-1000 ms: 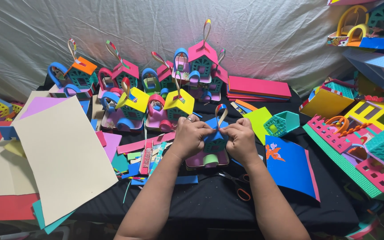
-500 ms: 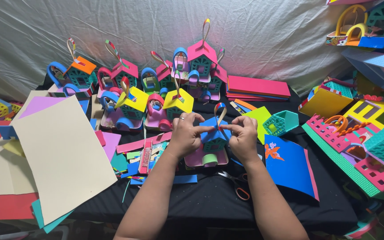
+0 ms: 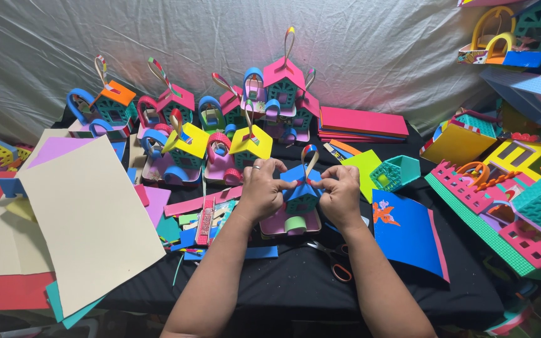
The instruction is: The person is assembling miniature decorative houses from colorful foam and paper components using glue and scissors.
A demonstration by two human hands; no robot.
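Observation:
A small foam craft house (image 3: pixel 300 199) with a blue roof, teal walls and a pink base stands on the black table (image 3: pixel 295 281) in the middle. My left hand (image 3: pixel 262 189) grips the left side of its roof. My right hand (image 3: pixel 341 194) pinches the right side of the roof at the ridge. A striped ribbon loop (image 3: pixel 309 159) rises from the roof between my fingers. The house's front wall and a green arch at its base show between my wrists.
Several finished foam houses (image 3: pixel 245 147) stand in rows behind. Scissors (image 3: pixel 333 256) lie by my right forearm. A large cream sheet (image 3: pixel 89 219) and coloured sheets lie left; a blue sheet (image 3: pixel 408 231) and a teal box (image 3: pixel 396 172) right. Pink-and-green foam pieces (image 3: pixel 502 219) crowd far right.
Both hands have stayed on the blue-roofed house, shifting slightly on the roof; the ribbon loop now stands a little more upright between the fingers.

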